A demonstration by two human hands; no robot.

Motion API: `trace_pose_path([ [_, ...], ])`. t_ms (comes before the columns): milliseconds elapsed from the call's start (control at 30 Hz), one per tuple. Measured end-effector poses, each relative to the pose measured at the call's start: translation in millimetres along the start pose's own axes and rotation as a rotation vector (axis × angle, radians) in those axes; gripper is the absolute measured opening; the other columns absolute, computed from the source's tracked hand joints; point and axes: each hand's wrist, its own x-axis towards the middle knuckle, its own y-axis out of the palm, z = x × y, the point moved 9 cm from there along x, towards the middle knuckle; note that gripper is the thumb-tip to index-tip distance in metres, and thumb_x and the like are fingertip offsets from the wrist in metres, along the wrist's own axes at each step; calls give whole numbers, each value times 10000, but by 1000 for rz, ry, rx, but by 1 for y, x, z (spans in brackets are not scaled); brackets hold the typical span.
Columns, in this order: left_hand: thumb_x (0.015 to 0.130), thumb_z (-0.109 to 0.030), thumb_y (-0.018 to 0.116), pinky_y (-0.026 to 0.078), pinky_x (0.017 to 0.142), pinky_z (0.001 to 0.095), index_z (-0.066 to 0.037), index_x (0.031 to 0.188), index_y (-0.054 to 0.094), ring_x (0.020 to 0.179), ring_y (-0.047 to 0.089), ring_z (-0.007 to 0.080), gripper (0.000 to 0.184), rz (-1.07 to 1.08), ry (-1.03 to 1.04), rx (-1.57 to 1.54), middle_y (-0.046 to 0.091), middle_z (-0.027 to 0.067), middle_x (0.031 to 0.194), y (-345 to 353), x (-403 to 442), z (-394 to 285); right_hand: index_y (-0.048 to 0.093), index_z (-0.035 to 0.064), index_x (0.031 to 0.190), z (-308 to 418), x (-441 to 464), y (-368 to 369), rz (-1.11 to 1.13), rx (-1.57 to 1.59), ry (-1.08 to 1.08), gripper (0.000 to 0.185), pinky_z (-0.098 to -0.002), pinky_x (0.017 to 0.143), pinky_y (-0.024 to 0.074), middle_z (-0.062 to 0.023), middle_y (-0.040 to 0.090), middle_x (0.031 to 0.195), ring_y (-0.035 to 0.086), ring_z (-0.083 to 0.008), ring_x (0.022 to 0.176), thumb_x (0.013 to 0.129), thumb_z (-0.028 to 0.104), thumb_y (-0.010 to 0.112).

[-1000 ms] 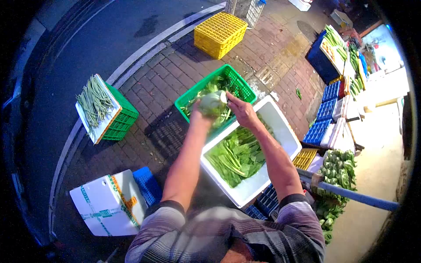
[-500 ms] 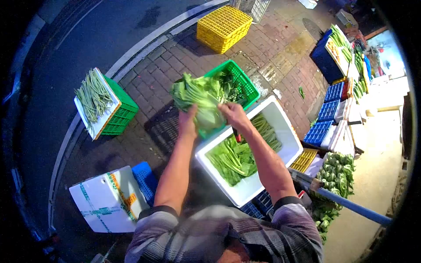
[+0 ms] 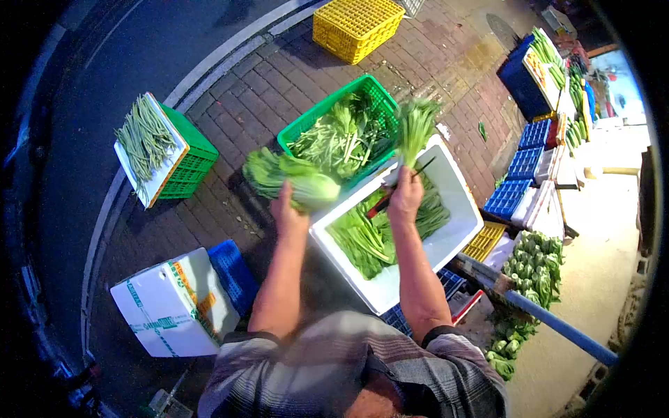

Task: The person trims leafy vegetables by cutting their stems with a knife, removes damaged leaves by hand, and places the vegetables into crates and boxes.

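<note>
My left hand [image 3: 290, 212] is closed around a leafy head of greens [image 3: 293, 182], pale at its base and slightly blurred. Its leaves point left, beside the green crate [image 3: 289, 136] of loose greens and trimmings. My right hand [image 3: 405, 198] grips a bunch of thin-leaved greens [image 3: 417, 129], which fans upward over the edge of the white foam box [image 3: 460, 240]. A knife with a red handle [image 3: 378, 205] is in that same hand, its dark blade sticking out to the upper right. Below the hand, long leafy greens [image 3: 359, 240] lie in the foam box.
Long beans [image 3: 145, 143] lie on a white lid atop a green crate [image 3: 198, 157] at left. A taped white foam box [image 3: 164, 313] stands lower left, an upturned yellow crate [image 3: 355, 31] at the top. A blue pole [image 3: 557, 324] and piled greens [image 3: 535, 268] are at right.
Both hands were together on the greens over the green crate. They have parted: the left moved left with the leafy head, the right moved right with a thin-leaved bunch, and the knife blade shows.
</note>
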Motion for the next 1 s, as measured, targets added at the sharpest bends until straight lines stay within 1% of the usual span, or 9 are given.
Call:
trace_pose_path([
  [300, 812, -277, 773, 505, 959, 432, -28, 1269, 538, 1089, 618, 266, 571, 84, -31, 16, 627, 90, 1203, -61, 11, -64, 675, 4, 1031, 81, 15, 29, 32, -576, -333, 275, -280, 606, 446, -30, 631, 773, 537, -106, 675, 939, 262, 648],
  [367, 812, -275, 775, 510, 949, 423, -25, 1261, 541, 1074, 626, 260, 564, 110, -72, -5, 632, 86, 1191, -64, 5, -67, 661, 41, 1067, 37, 17, 47, 143, -867, -478, 292, -398, 659, 509, -161, 667, 870, 651, -296, 729, 875, 258, 690],
  [433, 813, -261, 775, 518, 931, 415, -23, 1258, 539, 1050, 635, 255, 558, 40, -70, 77, 634, 86, 1183, -75, -2, -65, 635, 67, 1114, -26, 4, 55, 214, -1177, -398, 415, -471, 717, 523, -170, 642, 913, 647, -394, 815, 842, 373, 702],
  [533, 800, -238, 780, 532, 898, 408, -40, 1261, 535, 1006, 644, 247, 558, 90, -57, 196, 638, 82, 1147, -55, -18, -55, 675, 25, 986, -72, -49, 42, 374, -1015, -255, 350, -439, 688, 484, -222, 639, 801, 623, -385, 738, 838, 338, 723],
  [600, 788, -211, 780, 538, 884, 408, -52, 1270, 528, 990, 642, 246, 566, 58, -144, 309, 637, 76, 1128, -53, -25, -31, 681, 8, 1015, -76, -84, 18, 446, -840, -29, 373, -374, 634, 461, -161, 660, 767, 599, -216, 674, 845, 337, 726],
  [700, 773, -134, 769, 557, 835, 410, -84, 1301, 507, 970, 638, 239, 591, 47, -345, 409, 621, 68, 1120, -24, -59, 18, 658, -10, 1096, -46, -128, -19, 446, -694, 210, 442, -349, 643, 460, -112, 662, 750, 575, -147, 681, 842, 343, 735],
  [767, 778, -106, 761, 563, 814, 401, -92, 1298, 510, 959, 635, 227, 578, 313, -353, 465, 614, 68, 1121, 0, -79, 67, 605, -30, 1183, -45, -147, -57, 452, -735, 151, 522, -346, 652, 465, -119, 663, 782, 578, -154, 705, 843, 346, 731],
  [900, 817, -91, 730, 546, 793, 344, 0, 1303, 475, 938, 609, 198, 556, 519, -538, 717, 598, 75, 1102, -12, -148, 183, 491, -59, 1321, -20, -188, -144, 397, -691, 124, 695, -341, 696, 488, -148, 665, 892, 598, -181, 798, 833, 373, 733],
  [1000, 833, -106, 716, 543, 803, 354, 3, 1293, 489, 940, 634, 228, 525, 585, -702, 830, 624, 101, 1090, -25, -222, 248, 444, -50, 1375, -14, -233, -236, 286, -634, 438, 791, -355, 856, 509, -206, 634, 1177, 623, -241, 995, 791, 376, 764],
])
